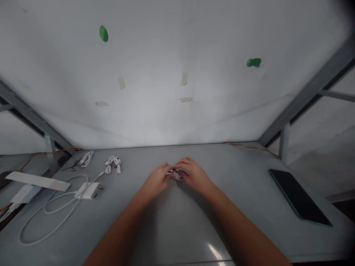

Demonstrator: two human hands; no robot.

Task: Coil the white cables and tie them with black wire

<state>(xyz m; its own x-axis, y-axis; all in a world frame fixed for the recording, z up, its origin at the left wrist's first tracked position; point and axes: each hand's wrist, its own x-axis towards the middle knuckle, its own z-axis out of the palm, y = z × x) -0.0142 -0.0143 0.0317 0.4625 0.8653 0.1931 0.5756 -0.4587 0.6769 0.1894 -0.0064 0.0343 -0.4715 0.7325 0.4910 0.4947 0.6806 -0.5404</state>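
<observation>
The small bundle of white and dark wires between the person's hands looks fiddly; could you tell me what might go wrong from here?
The small bundle of white and dark wires is mostly hidden by the left hand and right hand, so a strand could slip unnoticed. If dropped, it might fall onto the grey table and could tangle with the coiled white earphones nearby.

Between the left grip (155,181) and the right grip (194,175), thin plastic-coated wires (174,173), faintly shiny. Under both, a smooth matt grey desk (249,221), glare near its front edge. Right of the right grip, a glossy black glass tablet (299,195). Left, a smooth white plastic charger (88,190) and matt white rubbery cable (27,242). Beyond, matt paper tape (184,78) on a white board (144,48)
</observation>
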